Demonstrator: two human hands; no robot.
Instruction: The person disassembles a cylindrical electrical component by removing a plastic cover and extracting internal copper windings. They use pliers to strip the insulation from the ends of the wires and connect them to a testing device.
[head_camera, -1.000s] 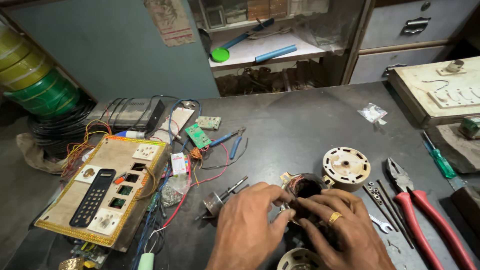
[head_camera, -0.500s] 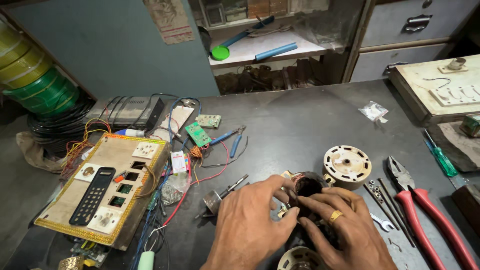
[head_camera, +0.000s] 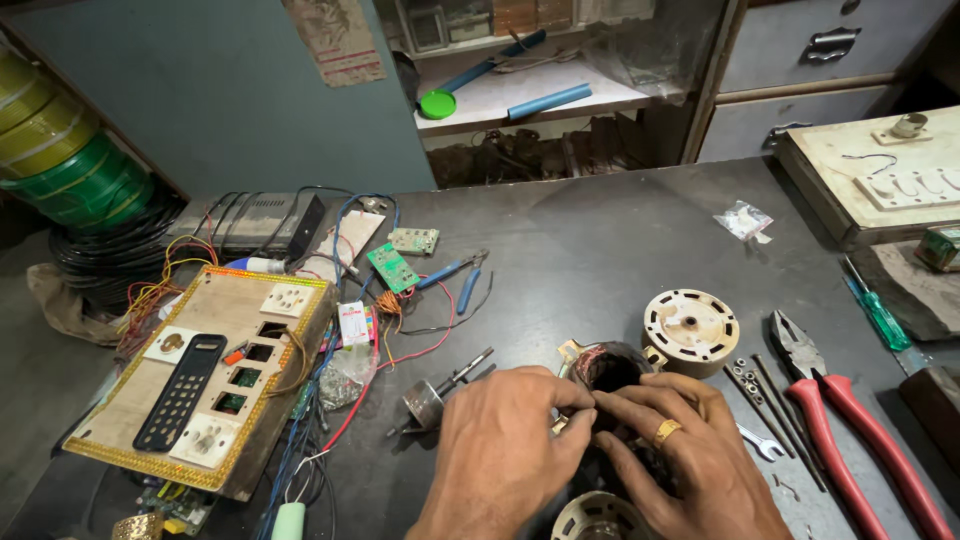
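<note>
Both hands are brought in from the bottom edge and held close together, knuckles up. The left hand (head_camera: 500, 455) is curled, its fingers (head_camera: 565, 395) pinched toward the thumb. The right hand (head_camera: 685, 455) is angled inward, a gold ring worn on one finger, its fingertips met against the left's.

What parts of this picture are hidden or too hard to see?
Head view, the only one:
- Lower part of the motor winding: covered by the left hand and right hand.
- What the fingertips pinch: too small to tell.
- Round metal part: cut off by the bottom edge.
- Red-handled pliers: handle ends run out of frame.
- Small plastic bag: contents too small to make out.
</note>
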